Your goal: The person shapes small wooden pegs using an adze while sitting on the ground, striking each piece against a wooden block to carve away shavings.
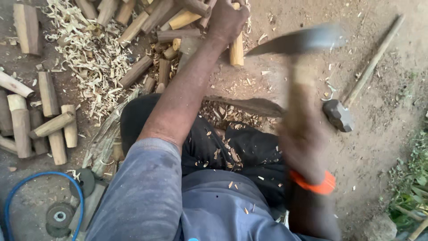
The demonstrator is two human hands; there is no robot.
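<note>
My right hand (303,138) is clenched on the blurred adze (298,42), lifted to get force. Farther out, my left hand (226,18) grasps the wooden stick (236,51) upright on the ground, steady for the blade

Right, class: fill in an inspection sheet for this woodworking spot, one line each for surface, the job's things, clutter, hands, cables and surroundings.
Surface: bare dirt ground, dusty.
Job's things: upright wooden peg; blade tool, motion-blurred, raised.
Clutter: wood shavings; cut wooden billets; sledgehammer lying on the ground; grinding discs.
Hands: left hand grips the peg's top; right hand grips the tool's handle, orange wristband below.
Cables: blue hose looped at lower left.
Surroundings: green plants at right edge.
</note>
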